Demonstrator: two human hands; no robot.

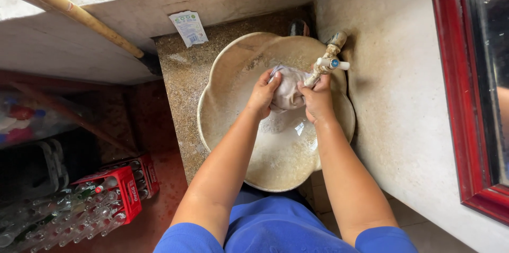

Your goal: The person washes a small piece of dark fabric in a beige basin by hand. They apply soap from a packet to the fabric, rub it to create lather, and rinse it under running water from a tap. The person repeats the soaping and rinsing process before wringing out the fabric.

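Head view, looking straight down: we saw both hands closed on one pale wet cloth (289, 91) over the basin (222, 110). Left hand (262, 94) gripped the cloth's left side, fingers curled tight around it. Right hand (317, 99) clamped the right side, thumb on top. Cloth was bunched between the two, hands nearly touching, held just under the tap (328, 63). We couldn't tell whether water ran from the tap.

The basin was scalloped, cream-coloured, stained, with shallow cloudy water and foam at the bottom. It sat on a speckled stone counter (177, 99), against a plain wall.

Packages and labels: a small flat white sachet (189, 28) with green and blue print lay on the counter's back left corner, tilted, well apart from the hands. A red plastic crate (119, 192) with white lettering stood on the floor lower left, full of clear glass bottles; a second red crate touched it behind. The tap handle carried a small round blue cap. A wooden pole (69, 10) leaned across the upper left.
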